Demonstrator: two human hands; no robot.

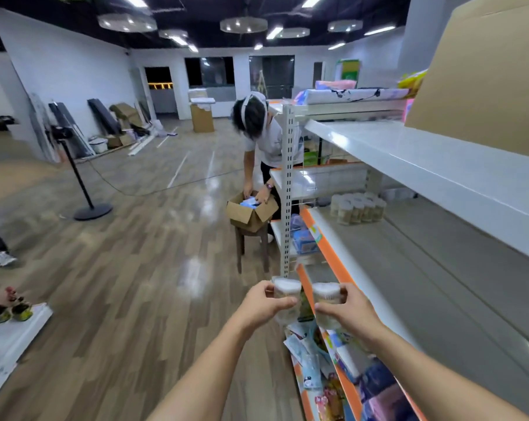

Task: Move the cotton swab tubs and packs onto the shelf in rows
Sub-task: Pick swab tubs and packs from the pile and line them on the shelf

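My left hand (264,305) grips a clear cotton swab tub (286,291) with a white top, held in the air just left of the shelf's orange front edge. My right hand (345,308) grips a second such tub (326,294) over that edge. The two tubs are side by side, a small gap between them. Farther along the grey shelf board (408,268), a cluster of several similar tubs (358,208) stands in rows near the white upright.
Another person (269,138) bends over an open cardboard box (251,211) on a brown stool by the shelf end. A white shelf (439,165) hangs above with a cardboard sheet (481,74). Packaged goods (317,369) fill the lower shelf. A black stand (88,205) is on the floor.
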